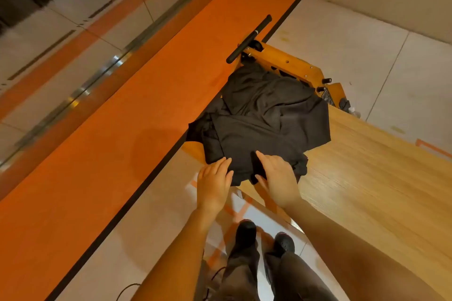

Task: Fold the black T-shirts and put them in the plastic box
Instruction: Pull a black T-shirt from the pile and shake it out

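Head view, looking down over the corner of a wooden worktop (367, 178). Pile of black T-shirts (264, 120) sits on that corner, rumpled, several layers overlapping, left edge hanging a bit past the worktop edge. Cannot tell how many shirts are in the pile.

Left hand (214, 183) is open and flat, fingers straight and together, fingertips resting on the near left edge of the pile. It grips nothing. Right hand (277, 178) is also open, palm down, fingers spread, pressing on the near edge of the fabric; thumb lies along a fold of cloth. Cannot tell if any fabric is pinched under it. Both forearms are bare and come in from the bottom of the frame.

No plastic box shows in this view, so no container contents to report. All visible shirts are on the worktop.

Behind the pile, an orange-yellow frame (288, 61) with bolts and black knobs, touching or just beside the far side of the shirts. A black bar (249, 38) sticks out from it at an angle. Orange floor band (146, 105) runs diagonally on the left, with a black stripe along its edge. Pale floor tiles (342, 39) on the right. Person's dark trousers and black shoes (247, 227) show below the hands, standing on orange tape marks.
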`<state>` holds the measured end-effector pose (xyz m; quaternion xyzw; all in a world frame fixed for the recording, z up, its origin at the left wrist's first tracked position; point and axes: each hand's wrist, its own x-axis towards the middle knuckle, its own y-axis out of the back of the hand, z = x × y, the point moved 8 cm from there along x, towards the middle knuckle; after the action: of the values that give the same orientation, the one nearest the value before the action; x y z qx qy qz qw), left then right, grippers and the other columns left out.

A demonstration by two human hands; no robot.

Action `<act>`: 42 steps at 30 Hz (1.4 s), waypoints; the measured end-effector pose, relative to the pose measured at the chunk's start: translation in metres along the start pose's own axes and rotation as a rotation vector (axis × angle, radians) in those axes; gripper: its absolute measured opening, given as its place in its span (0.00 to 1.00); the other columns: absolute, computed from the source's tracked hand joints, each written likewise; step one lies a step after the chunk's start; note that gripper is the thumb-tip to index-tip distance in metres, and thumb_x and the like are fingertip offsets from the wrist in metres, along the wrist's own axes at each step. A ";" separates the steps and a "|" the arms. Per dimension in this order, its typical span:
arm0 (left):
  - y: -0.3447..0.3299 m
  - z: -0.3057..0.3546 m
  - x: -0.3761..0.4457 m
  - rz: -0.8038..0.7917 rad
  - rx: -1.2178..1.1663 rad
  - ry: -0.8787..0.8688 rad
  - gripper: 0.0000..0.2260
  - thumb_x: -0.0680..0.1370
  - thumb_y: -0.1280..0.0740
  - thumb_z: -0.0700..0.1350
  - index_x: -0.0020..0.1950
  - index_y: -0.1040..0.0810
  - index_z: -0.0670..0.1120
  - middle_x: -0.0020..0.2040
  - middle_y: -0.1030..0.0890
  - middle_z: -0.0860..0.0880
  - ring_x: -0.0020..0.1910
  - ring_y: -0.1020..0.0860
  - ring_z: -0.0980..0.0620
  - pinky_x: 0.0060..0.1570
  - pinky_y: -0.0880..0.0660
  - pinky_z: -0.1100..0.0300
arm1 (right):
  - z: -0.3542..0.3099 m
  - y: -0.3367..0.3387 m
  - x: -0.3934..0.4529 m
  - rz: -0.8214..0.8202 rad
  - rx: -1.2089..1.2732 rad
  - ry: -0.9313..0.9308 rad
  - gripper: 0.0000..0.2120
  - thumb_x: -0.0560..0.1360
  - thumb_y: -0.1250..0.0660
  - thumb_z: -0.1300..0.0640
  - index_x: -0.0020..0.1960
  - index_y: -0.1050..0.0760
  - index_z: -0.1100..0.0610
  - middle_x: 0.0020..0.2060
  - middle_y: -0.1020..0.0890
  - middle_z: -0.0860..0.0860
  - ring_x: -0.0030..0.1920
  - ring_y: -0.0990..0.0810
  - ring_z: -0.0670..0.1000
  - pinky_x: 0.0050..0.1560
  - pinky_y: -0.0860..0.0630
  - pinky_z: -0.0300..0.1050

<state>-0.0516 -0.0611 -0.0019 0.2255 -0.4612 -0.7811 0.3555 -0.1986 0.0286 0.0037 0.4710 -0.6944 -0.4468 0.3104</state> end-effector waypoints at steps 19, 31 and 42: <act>-0.039 -0.014 0.042 -0.181 0.041 -0.121 0.25 0.71 0.24 0.45 0.66 0.24 0.47 0.65 0.28 0.44 0.60 0.26 0.43 0.54 0.25 0.48 | 0.029 -0.037 0.025 -0.132 0.048 0.051 0.30 0.66 0.21 0.49 0.66 0.23 0.55 0.61 0.23 0.54 0.62 0.25 0.58 0.60 0.26 0.57; -0.016 -0.013 0.047 -0.054 -0.172 -0.080 0.08 0.75 0.30 0.39 0.53 0.18 0.39 0.56 0.22 0.43 0.48 0.21 0.47 0.40 0.31 0.68 | 0.027 -0.024 0.040 -0.203 0.159 -0.042 0.22 0.73 0.26 0.47 0.64 0.21 0.54 0.60 0.23 0.52 0.61 0.28 0.55 0.61 0.33 0.46; -0.012 -0.015 0.070 -0.213 -0.635 0.240 0.11 0.77 0.30 0.43 0.57 0.23 0.41 0.49 0.17 0.43 0.38 0.17 0.50 0.44 0.20 0.55 | 0.008 -0.007 0.040 -0.036 0.348 -0.152 0.13 0.77 0.30 0.56 0.61 0.20 0.57 0.55 0.17 0.52 0.56 0.20 0.53 0.58 0.26 0.46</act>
<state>-0.0906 -0.1188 -0.0208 0.2406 -0.1244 -0.8861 0.3760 -0.2167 -0.0071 -0.0058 0.4948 -0.7741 -0.3596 0.1631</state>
